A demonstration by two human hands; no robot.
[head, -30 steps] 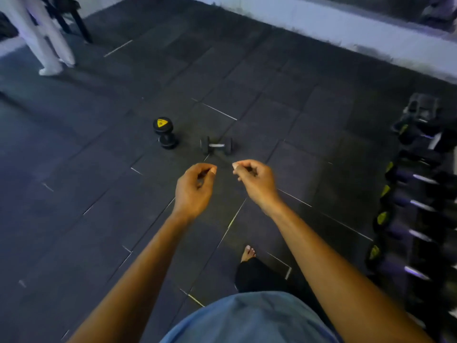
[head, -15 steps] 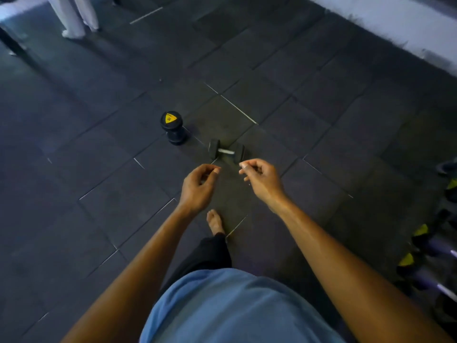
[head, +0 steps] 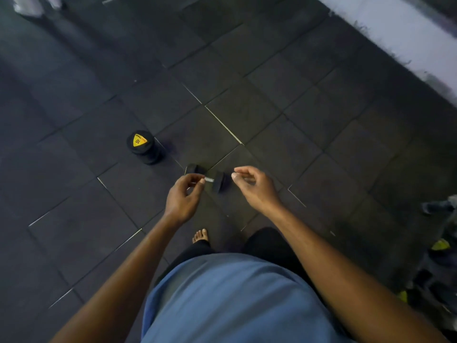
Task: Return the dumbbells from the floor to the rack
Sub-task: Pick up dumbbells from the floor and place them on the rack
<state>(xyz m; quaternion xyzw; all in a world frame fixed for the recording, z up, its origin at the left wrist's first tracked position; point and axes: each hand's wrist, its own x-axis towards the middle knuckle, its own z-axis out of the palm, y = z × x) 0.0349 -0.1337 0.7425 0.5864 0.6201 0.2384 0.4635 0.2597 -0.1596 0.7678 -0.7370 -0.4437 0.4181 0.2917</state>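
Dumbbells: two on the dark floor tiles, none yet lifted; small dumbbell lies flat, just beyond my hands, nearer than a moment ago since I have stepped up to it, so pickup looks to be next; large dumbbell stands on end, further left; yellow cap label reads "10", smaller print illegible. Left hand: fingers loosely curled, holding nothing, over the bar end in view, contact unclear. Right hand: loosely curled, holding nothing, just right of the small one. Rack: near right edge, partly visible, blurred.
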